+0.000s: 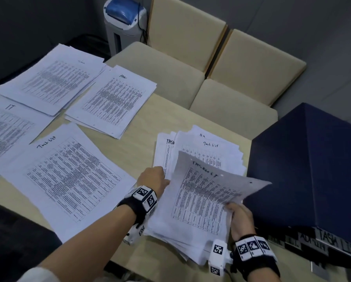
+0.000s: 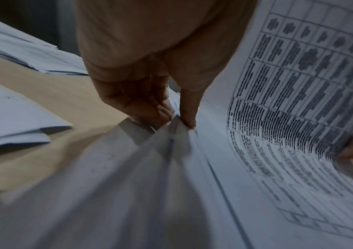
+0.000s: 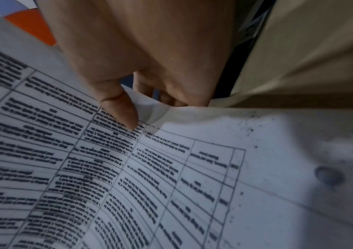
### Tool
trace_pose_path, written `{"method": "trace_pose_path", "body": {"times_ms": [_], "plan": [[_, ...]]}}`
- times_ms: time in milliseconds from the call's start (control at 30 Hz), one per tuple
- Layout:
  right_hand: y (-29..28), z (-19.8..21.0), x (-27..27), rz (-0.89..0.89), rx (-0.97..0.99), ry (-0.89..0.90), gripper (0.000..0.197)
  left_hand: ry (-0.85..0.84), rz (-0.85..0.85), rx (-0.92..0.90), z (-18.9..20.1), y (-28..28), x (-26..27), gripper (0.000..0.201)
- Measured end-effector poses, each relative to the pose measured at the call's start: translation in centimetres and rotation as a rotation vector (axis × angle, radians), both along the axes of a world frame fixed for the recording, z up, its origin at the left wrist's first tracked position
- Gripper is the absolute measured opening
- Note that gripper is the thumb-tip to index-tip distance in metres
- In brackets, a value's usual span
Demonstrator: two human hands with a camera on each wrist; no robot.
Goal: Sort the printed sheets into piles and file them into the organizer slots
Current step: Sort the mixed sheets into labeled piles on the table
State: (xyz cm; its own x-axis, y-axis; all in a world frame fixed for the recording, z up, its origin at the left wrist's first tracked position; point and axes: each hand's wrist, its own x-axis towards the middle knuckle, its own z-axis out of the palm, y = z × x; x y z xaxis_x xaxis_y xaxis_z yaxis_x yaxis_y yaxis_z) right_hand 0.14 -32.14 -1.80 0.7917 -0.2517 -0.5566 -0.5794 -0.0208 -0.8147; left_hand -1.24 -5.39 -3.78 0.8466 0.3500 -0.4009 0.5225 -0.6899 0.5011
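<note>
White paper, printed with a dense table and headed "Task List" in handwriting, is the lifted sheet [image 1: 203, 192], curling up off the unsorted stack [image 1: 182, 239] between the two hands. At its near right corner the right hand [image 1: 240, 218] pinches it: in the right wrist view the thumb [image 3: 120, 109] presses down on the printed face while the curled fingers sit under the paper's edge. On the opposite side the left hand [image 1: 153, 180] grips the left edge of the stack, thumb [image 2: 187, 109] on top and fingers [image 2: 150, 107] folded beneath several sheets, closed on them. Beyond the fingertips of both hands more of the stack fans out, another "Task List" page showing on top. Left of the left hand lies a sorted pile headed "Task List" [image 1: 68, 176], and farther out from it sit the "IT" pile [image 1: 5, 129] and two more piles [image 1: 111, 100] on the pale wooden table [image 1: 166, 117]. Just right of the right hand stands the dark blue organizer [image 1: 313, 171], with labels along its near edge, one reading "TASK LIST". Past the table edge are cream chairs [image 1: 247, 64] and a white and blue machine [image 1: 123, 19] on the floor
</note>
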Motion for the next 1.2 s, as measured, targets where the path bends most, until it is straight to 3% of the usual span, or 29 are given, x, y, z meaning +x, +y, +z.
{"method": "trace_pose_path", "body": {"times_ms": [133,233,367,500,600,767,900,1067,1100,1167,1200], "plan": [[0.8,0.4,0.4,0.047,-0.058,0.001,0.020,0.013,-0.054,0.064,0.2,0.9,0.0,0.010],[0.9,0.2,0.4,0.037,-0.107,0.013,0.016,-0.074,-0.040,0.179,0.0,1.3,-0.2,0.023],[1.4,-0.1,0.1,0.034,-0.080,0.054,0.015,-0.022,-0.072,0.079,0.1,0.1,0.3,0.038],[2.0,-0.6,-0.1,0.034,-0.045,0.088,0.013,0.028,0.025,-0.014,0.3,-0.6,0.6,0.045],[1.9,-0.6,0.0,0.040,-0.021,0.089,0.009,-0.032,0.128,-0.102,0.0,-0.2,0.7,0.047],[0.9,-1.0,-0.1,-0.029,-0.117,0.050,0.012,-0.212,0.021,-0.153,0.3,1.1,0.4,0.006],[1.2,-0.2,0.0,0.017,-0.078,-0.039,0.016,-0.319,-0.024,-0.446,0.8,2.0,-0.5,0.025],[1.9,-0.4,0.7,0.025,0.112,-0.047,0.065,-0.304,-0.011,-0.844,1.5,1.8,-1.1,0.037],[1.9,-0.3,0.6,0.019,0.128,-0.049,0.063,-0.294,-0.006,-0.898,1.6,1.6,-1.1,0.037],[1.9,-0.1,0.3,0.055,0.094,-0.056,0.043,-0.252,0.019,-0.923,1.4,1.2,-0.9,0.036],[1.8,0.0,0.1,0.082,0.054,-0.056,0.032,-0.242,0.067,-0.845,1.1,1.1,-0.7,0.035]]}}
